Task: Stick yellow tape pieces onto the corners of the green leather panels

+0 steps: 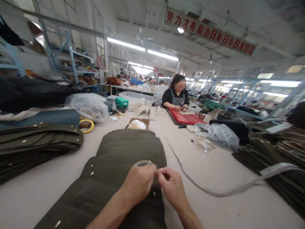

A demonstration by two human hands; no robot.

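My left hand (139, 184) is closed around a roll of tape (143, 163), whose pale rim shows above the knuckles. Close beside it, my right hand (172, 187) is pinched, thumb against forefinger, almost touching the left fingertips. Whatever lies in that pinch is too small to make out. Both hands are above overlapping dark olive fabric panels (128, 146), which run from the table's middle toward me. Small shiny metal fittings (92, 173) dot the panels.
Olive panels are stacked at left (40, 140) and right (269, 159). A yellow tape roll (89, 126) lies by the left stack. Ahead is a small tray (138, 124) of metal parts. A thin cord (205, 190) crosses the right side. A co-worker (177, 95) handles red pieces (184, 117) opposite.
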